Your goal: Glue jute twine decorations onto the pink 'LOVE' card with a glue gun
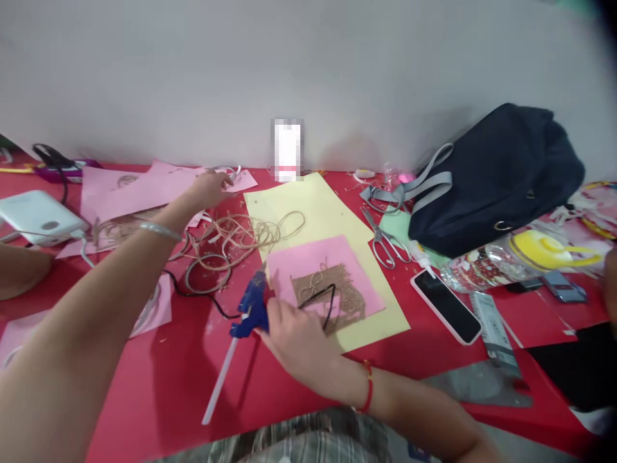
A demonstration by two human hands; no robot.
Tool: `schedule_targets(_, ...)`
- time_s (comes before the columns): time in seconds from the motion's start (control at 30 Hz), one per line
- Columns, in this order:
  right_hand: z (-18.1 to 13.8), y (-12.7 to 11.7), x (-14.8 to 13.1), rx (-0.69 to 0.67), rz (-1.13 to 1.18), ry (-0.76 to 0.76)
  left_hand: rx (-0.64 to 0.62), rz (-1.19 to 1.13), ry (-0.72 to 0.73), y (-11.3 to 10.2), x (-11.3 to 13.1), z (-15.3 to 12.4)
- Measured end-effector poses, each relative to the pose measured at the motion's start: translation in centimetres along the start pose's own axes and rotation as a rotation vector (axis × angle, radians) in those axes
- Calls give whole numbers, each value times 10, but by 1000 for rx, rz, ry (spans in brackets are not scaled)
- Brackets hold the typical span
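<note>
My right hand [299,341] grips a blue hot glue gun [253,305] above the red table, with a white glue stick jutting from its lower end. Just beyond lies a pink sheet [284,257] carrying a piece of brown burlap [354,296] and a twine bow [315,283]. Under it is a pale yellow sheet [313,199]. My left hand [212,186] is stretched to the far side, over the edge of pink paper [159,186]. Its fingers look bent and apart, near a small pale curl of material. Loose twine [231,231] lies in a tangle between my hands.
A tape roll [208,273] and the glue gun's black cord lie left of centre. Scissors [385,244], a phone [446,305], a bottle with a yellow cap [544,251] and a dark bag [501,173] occupy the right. A white device [41,215] and another person's arm [22,273] are at left.
</note>
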State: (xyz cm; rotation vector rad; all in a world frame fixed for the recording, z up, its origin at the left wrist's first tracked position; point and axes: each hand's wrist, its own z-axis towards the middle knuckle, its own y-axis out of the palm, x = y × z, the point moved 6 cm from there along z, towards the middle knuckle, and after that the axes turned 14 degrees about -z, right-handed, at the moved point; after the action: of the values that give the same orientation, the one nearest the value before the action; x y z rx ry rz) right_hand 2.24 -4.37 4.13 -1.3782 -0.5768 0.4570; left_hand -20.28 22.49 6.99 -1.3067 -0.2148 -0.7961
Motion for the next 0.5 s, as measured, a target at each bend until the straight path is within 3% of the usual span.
schedule_targets(0.17,27,7,-37,27,58,-49,32,-4,-35,25,-21,21)
schedule_targets(0.27,32,3,-37,38,200,-106,31,-32,-91,25,-26,26)
schedule_targets(0.33,32,-8,-16,67,369,-103,40,-62,-121,20,-18,23)
schedule_targets(0.4,33,-18,24,131,617,8,37,-110,-129,19,6,11)
schedule_targets(0.5,31,-17,99,197,948,302,-52,-349,-77,32,73,-24)
